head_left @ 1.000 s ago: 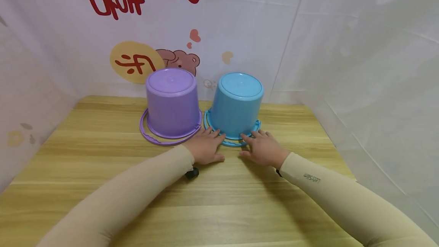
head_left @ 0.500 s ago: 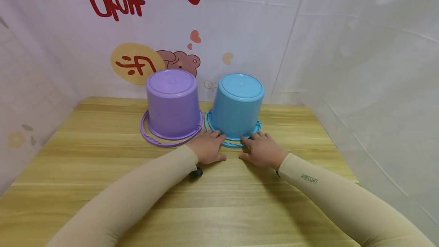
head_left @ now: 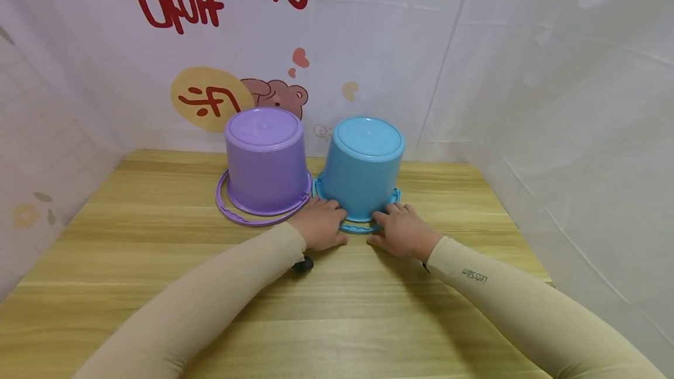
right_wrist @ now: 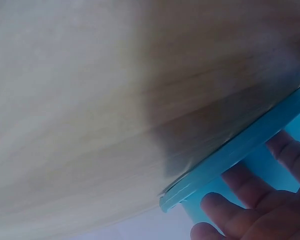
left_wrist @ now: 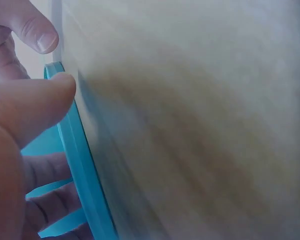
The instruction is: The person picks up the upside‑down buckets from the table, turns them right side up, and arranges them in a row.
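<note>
A light blue bucket (head_left: 363, 174) stands upside down on the wooden table. My left hand (head_left: 320, 226) bends its fingers over the near left side of its rim. My right hand (head_left: 405, 231) does the same on the near right. Between my thumbs lies the bucket's handle (head_left: 359, 228). In the left wrist view, my left thumb (left_wrist: 35, 102) crosses the blue rim, whose edge hides the fingertips. The right wrist view has several fingers (right_wrist: 245, 187) against the bucket's wall, tips behind the rim; that thumb is out of sight.
To the left stands a purple bucket (head_left: 265, 168), also upside down. Its handle (head_left: 231, 216) lies on the table around its near left side. A printed white cloth (head_left: 368, 28) hangs behind the table (head_left: 337, 314), with more cloth on both sides.
The blue bucket and its handle have shifted slightly toward me. My fingers have bent more at its rim, while both hands stay nearly in place. The purple bucket has not moved.
</note>
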Motion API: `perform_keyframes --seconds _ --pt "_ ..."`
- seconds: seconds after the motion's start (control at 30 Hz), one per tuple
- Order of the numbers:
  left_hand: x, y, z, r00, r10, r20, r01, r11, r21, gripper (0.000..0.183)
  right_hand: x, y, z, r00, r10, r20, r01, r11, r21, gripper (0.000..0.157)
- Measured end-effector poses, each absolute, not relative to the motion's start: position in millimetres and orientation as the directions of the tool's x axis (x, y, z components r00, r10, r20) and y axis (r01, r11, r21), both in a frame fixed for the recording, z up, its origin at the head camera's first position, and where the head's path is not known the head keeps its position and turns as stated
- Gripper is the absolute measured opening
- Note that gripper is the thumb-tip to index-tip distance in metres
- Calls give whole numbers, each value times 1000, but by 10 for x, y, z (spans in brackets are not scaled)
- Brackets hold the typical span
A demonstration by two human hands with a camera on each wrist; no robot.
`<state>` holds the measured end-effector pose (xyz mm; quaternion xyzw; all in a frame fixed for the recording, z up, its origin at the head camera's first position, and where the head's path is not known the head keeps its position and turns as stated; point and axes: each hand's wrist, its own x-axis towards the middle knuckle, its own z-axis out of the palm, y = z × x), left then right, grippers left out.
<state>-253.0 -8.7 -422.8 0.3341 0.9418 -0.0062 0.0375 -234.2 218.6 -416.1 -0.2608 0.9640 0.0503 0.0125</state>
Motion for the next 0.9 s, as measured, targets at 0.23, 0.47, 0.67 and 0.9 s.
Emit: perform_keyframes --seconds 0.23,0.47,0.67,0.9 --pt "-2507 -76 -4208 -769 637 -55 638 770 -1 56 -2314 2183 -4155 -854 -520 8 -518 852 71 45" --pt "-2523 -82 -4204 -769 639 -14 639 769 -21 47 -2297 2178 -4140 -852 -523 42 -522 853 33 45" --pt "-2535 -83 -4170 -763 644 61 643 765 -28 43 -2314 2181 -4122 -845 -527 88 -528 849 11 45" --pt "-2568 -82 -4129 -762 630 150 639 769 15 36 -2321 2185 -4065 -851 -509 133 -511 859 20 42"
